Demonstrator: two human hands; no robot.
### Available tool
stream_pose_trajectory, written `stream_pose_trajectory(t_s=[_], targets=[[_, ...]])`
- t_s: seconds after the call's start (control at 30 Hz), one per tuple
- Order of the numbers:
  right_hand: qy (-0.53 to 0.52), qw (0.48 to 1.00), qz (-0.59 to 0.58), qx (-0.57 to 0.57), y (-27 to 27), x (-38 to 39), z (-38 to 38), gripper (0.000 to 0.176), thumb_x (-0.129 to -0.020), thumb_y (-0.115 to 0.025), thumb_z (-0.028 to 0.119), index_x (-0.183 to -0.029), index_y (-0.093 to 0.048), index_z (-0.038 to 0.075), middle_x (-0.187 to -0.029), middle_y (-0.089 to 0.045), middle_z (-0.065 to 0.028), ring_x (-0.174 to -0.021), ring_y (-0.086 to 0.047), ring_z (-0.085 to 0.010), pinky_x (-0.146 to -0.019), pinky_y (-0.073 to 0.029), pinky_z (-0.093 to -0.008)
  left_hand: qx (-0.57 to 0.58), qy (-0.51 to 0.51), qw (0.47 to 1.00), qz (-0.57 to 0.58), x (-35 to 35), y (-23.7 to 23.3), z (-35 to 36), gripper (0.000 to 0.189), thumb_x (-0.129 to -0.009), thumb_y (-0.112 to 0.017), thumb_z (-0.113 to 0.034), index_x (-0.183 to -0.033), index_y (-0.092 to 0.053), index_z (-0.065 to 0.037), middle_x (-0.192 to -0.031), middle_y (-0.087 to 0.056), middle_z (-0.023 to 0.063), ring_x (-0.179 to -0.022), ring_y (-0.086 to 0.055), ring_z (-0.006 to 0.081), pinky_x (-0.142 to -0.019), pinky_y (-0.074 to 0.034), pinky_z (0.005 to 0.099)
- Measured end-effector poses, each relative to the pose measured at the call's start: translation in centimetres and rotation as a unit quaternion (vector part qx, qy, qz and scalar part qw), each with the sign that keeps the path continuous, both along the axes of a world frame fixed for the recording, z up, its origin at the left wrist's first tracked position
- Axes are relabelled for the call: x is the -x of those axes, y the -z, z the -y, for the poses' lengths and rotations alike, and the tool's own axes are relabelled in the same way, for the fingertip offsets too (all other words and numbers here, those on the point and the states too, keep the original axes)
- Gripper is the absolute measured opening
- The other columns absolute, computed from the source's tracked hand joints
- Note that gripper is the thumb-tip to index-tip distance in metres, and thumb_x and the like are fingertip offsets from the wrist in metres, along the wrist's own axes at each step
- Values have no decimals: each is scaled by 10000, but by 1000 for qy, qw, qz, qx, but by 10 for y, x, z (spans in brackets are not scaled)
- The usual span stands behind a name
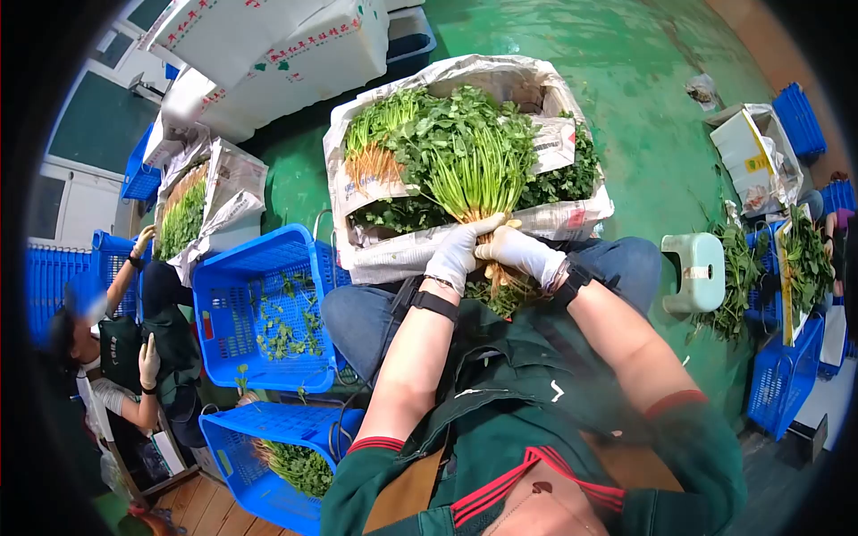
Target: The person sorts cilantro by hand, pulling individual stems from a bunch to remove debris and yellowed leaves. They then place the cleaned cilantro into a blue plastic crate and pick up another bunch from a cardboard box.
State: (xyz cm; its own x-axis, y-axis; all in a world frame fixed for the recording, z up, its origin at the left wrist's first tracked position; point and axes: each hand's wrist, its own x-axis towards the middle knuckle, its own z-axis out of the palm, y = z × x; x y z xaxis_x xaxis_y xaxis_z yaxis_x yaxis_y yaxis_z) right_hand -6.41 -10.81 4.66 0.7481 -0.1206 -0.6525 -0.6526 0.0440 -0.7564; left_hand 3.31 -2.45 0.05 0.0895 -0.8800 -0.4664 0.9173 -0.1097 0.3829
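A large bunch of leafy green herbs (474,161) lies with its leaves over a box lined with printed paper (384,259) and its roots toward me. My left hand (458,255), in a white glove, is closed round the stem bases from the left. My right hand (525,255), also gloved, closes on the root end from the right, close beside the left hand. Another bunch with orange-brown roots (371,167) lies at the box's left side. More dark leaves show under the paper in the box.
Left of me stand a blue basket with loose leaves (210,313) and a blue basket holding greens (241,473). A co-worker (125,339) sits at far left by another lined box. A pale green stool (695,272), greens and baskets stand right.
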Motion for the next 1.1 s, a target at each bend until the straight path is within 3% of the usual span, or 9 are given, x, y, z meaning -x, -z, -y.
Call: stream_pose_trajectory(t_s=[0.03,0.17,0.23,0.3,0.37,0.67,0.87,1.0,1.1], targets=[[-71,983,-1,170,-6,0,-1,250,-879,-580,202,-793,-609,-31,-610,-619,-107,-466,-588,-176,-443,-492,-286,-21,28,999,23,-2,1,2,320,-873,-579,-152,-1128,-558,41,-1045,-636,185,-879,-641,281,-828,-519,405],[-99,990,26,96,-47,24,2,312,-894,-547,258,-753,-623,-10,-576,-615,-96,-437,-576,-179,-454,-472,-313,-86,19,996,-25,-15,18,1,168,-840,-605,-95,-957,-605,25,-887,-660,138,-764,-644,263,-693,-542,398],[106,972,91,191,-52,26,6,217,-870,-604,205,-931,-620,-3,-711,-639,-87,-553,-604,-129,-535,-486,-264,-27,-4,998,-60,-15,9,-7,162,-910,-542,-173,-911,-566,-13,-702,-581,71,-499,-488,90,-447,-397,217],[180,806,328,459,-24,21,15,284,-822,-647,158,-1069,-604,25,-893,-642,-99,-631,-610,-150,-618,-497,-270,77,-71,988,-115,-3,-7,-10,217,-956,-476,-230,-926,-544,-26,-678,-543,50,-437,-357,22,-399,-285,170],[171,868,268,382,-23,18,18,460,-764,-682,185,-1192,-543,92,-1045,-601,-116,-815,-620,-263,-731,-499,-336,128,-102,971,-172,8,-5,-17,318,-966,-450,-319,-988,-535,-14,-732,-552,57,-419,-336,23,-386,-284,163],[138,816,247,504,-40,-24,12,710,-652,-781,339,-1280,-503,162,-924,-568,-106,-807,-585,-260,-696,-475,-348,104,-150,973,-140,14,8,-24,298,-965,-427,-366,-1062,-507,-96,-792,-566,104,-444,-389,43,-386,-303,166],[145,842,311,416,-12,-20,21,123,-755,-689,146,-843,-670,62,-748,-578,-51,-679,-570,-170,-622,-452,-272,112,-157,976,-107,7,4,-24,295,-960,-435,-381,-1017,-513,-102,-723,-542,58,-429,-348,30,-376,-287,169],[149,951,265,-48,-50,20,20,101,-805,-664,135,-793,-647,36,-656,-576,31,-560,-498,-79,-528,-411,-246,59,-177,980,-68,13,0,-23,287,-941,-477,-391,-965,-526,-109,-672,-517,27,-420,-323,22,-373,-268,169],[-174,979,61,88,-75,36,25,162,-806,-666,182,-813,-665,20,-688,-645,-40,-625,-571,-84,-568,-449,-249,43,-183,979,-80,11,-2,-20,298,-929,-499,-400,-972,-525,-106,-677,-512,27,-422,-318,23,-380,-258,165]])
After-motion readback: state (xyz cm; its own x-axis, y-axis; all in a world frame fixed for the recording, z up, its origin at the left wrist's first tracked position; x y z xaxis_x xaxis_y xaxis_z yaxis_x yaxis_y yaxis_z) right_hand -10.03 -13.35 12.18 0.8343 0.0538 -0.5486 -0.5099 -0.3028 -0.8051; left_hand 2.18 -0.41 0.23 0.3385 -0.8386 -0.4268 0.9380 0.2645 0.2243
